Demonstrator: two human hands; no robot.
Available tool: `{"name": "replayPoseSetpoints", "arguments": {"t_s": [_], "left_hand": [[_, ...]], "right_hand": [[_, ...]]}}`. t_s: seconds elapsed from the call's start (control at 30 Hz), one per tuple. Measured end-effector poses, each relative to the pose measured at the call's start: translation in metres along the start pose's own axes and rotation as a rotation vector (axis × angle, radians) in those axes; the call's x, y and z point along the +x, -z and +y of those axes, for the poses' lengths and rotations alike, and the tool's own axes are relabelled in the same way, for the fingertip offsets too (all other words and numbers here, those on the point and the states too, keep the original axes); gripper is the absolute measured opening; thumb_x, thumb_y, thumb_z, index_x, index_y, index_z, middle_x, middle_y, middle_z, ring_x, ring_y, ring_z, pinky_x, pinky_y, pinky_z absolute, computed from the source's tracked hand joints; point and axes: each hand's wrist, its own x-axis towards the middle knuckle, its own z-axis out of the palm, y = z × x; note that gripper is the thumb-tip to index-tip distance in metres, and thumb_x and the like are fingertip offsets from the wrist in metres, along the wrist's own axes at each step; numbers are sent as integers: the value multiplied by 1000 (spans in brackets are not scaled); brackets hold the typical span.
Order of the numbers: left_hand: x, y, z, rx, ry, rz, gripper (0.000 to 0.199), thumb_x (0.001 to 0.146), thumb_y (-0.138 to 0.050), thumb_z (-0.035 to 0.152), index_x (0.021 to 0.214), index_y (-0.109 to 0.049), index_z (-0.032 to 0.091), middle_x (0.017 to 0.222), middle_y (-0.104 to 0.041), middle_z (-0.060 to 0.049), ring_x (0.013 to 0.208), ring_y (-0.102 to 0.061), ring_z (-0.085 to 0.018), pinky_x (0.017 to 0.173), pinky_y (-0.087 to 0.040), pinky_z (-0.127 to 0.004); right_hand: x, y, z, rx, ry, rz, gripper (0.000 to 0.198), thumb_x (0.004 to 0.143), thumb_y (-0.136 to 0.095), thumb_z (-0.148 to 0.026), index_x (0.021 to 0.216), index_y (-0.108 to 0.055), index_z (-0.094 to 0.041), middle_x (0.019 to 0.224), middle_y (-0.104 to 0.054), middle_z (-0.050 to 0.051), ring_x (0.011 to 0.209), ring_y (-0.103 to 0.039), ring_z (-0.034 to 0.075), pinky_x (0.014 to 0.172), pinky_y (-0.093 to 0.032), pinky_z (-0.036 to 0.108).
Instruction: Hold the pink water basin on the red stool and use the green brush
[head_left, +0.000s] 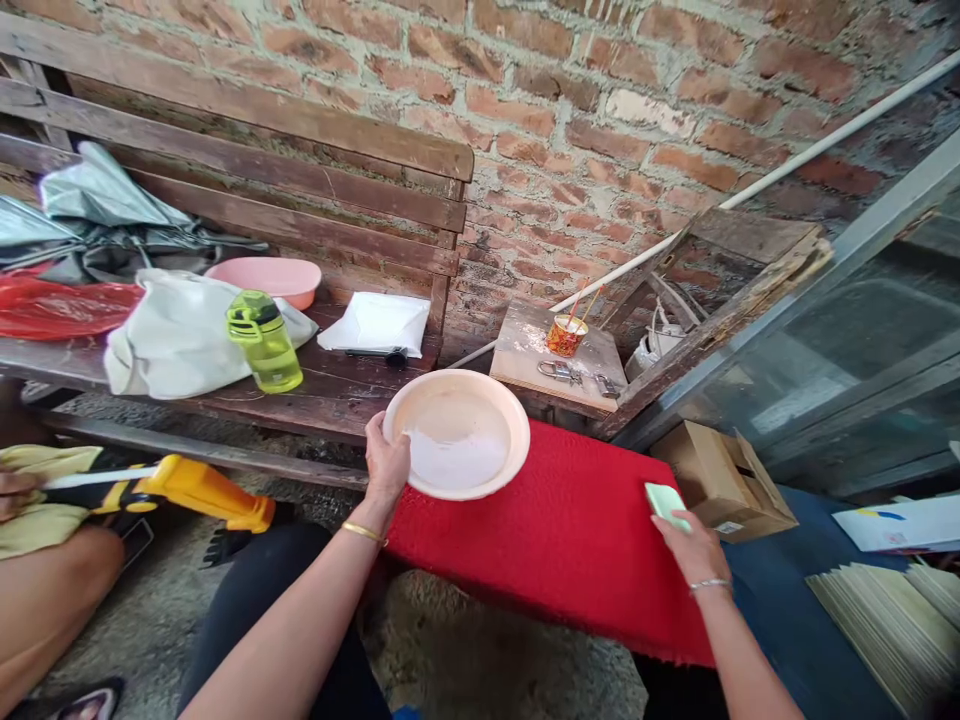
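Gripped smooth round cream basin (519, 432) by left rim w/ L hand (388, 460), with fingers bent snug & thumb over edge. Held it at far-left corner of red textured cloth (577, 520); couldn't tell if resting or lifted. Pinched pale-green rounded-rect. block (664, 499) in R hand (694, 550), w/ fingers curled round near end, over cloth's right end, nr boxy brown cardboard carton (697, 487).

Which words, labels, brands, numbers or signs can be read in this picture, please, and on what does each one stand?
No text can be read clearly.
Cardboard box: white label, print too small to read.
White box at the right edge: coloured print, too small to read.
Green water bottle: faint marking near the base, too blurred to read.
Patterned paper cup: any lettering is too small to read.
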Motion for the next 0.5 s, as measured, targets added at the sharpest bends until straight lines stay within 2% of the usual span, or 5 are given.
{"name": "replayPoseSetpoints", "arguments": {"t_s": [0.1,0.17,0.23,0.33,0.5], "left_hand": [[-1,-1,2,-14,-2,-5,59,67,-62,6,125,-57,20,109,-64,-4,104,-63,-23,103,-48,-40],[0,-1,2,-9,-23,-19,61,67,-61,5,126,-56,18,114,-63,-7,108,-62,-24,105,-47,-40],[0,0,2,-4,-54,-33,63,68,-61,6,129,-54,18,119,-62,-8,112,-61,-24,107,-46,-40],[1,1,-1,16,-59,-41,62,68,-61,7,129,-53,19,118,-61,-7,113,-60,-24,107,-45,-41],[3,2,-4,23,-52,-32,60,68,-61,8,126,-55,21,113,-62,-5,109,-62,-24,105,-47,-41]], "right_hand": [[0,21,33,-46,-120,30,64,82,-44,-67,119,-67,-19,85,-62,12,98,-65,37,81,-52,46],[-6,21,29,-48,-125,46,68,80,-45,-70,119,-67,-19,87,-62,14,99,-64,37,81,-52,45],[-16,8,2,-21,-12,39,69,78,-49,-70,120,-67,-18,92,-62,15,96,-64,36,81,-52,45],[-44,-26,-64,44,264,-17,63,79,-52,-62,121,-66,-16,98,-62,13,90,-64,31,79,-52,41],[-79,-79,-158,81,555,-93,35,82,-64,-51,111,-71,-33,107,-63,2,94,-64,20,86,-47,30]]}}
